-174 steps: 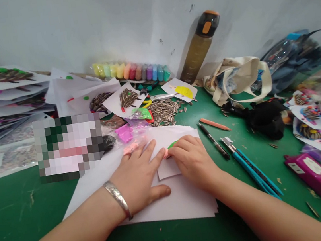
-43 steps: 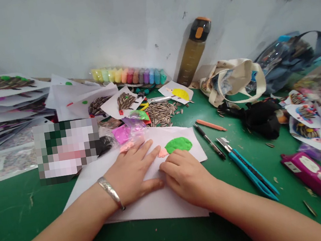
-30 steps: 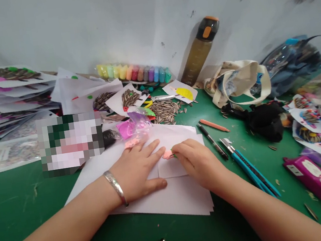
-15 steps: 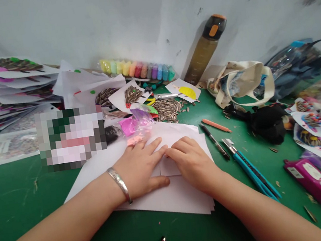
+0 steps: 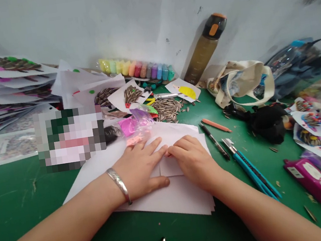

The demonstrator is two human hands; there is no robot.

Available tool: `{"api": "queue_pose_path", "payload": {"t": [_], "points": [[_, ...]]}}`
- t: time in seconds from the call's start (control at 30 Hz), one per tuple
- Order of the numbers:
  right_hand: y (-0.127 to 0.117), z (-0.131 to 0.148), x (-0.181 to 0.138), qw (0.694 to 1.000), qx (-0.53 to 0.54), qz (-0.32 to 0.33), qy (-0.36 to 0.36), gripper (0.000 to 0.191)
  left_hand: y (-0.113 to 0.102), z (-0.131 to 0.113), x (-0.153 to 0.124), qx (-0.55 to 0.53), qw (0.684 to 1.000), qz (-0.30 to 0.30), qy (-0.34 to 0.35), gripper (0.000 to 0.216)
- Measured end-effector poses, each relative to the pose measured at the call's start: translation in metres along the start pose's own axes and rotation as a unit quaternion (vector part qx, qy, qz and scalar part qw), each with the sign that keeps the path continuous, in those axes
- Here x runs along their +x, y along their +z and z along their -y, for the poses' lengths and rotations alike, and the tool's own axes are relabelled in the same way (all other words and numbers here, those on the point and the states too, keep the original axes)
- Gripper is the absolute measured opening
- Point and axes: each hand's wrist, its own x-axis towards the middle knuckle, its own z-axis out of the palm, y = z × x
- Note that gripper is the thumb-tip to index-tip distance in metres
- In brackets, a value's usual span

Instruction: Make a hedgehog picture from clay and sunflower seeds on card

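My left hand [image 5: 140, 168], a silver bangle on its wrist, lies flat with fingers stretched on a small white card [image 5: 170, 167] atop a stack of white paper [image 5: 175, 199]. My right hand [image 5: 193, 160] rests beside it, fingers curled down and pressed on the card's far edge, covering whatever lies beneath; a sliver of pink clay [image 5: 168, 154] shows where the two hands' fingertips meet. Plastic bags with pink and purple clay [image 5: 132, 125] lie just beyond my left fingers.
Sunflower seeds [image 5: 168, 110] and finished seed cards [image 5: 131, 94] lie behind. A row of clay pots [image 5: 136, 68] and a bottle [image 5: 204, 49] stand at the wall. Pens and blue cutters [image 5: 250, 169] lie to the right, then a glue gun [image 5: 314, 178], bags and card piles.
The green clay patch seen 1.4 s ago is hidden under my right hand, which slid forward over it. My left hand has stayed flat on the card.
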Motion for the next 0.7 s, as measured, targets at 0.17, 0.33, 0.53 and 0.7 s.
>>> {"api": "queue_pose_path", "payload": {"t": [0.17,0.33,0.53,0.7], "points": [[0.0,0.0,-0.001,1.0,0.001,0.0,0.002,0.021,0.0,0.0,-0.001,-0.002,1.0,0.0,0.002,0.08],[-0.003,0.0,0.001,1.0,0.014,-0.009,0.016,0.021,0.0,0.0,0.0,-0.005,1.0,-0.005,0.001,0.078],[-0.011,-0.001,-0.001,0.997,0.05,-0.045,0.045,0.021,0.001,0.002,-0.001,-0.001,1.0,-0.016,0.008,0.076],[-0.014,-0.003,-0.005,0.997,0.051,-0.044,0.029,0.022,0.001,0.002,-0.001,0.002,1.0,-0.021,0.011,0.078]]}}
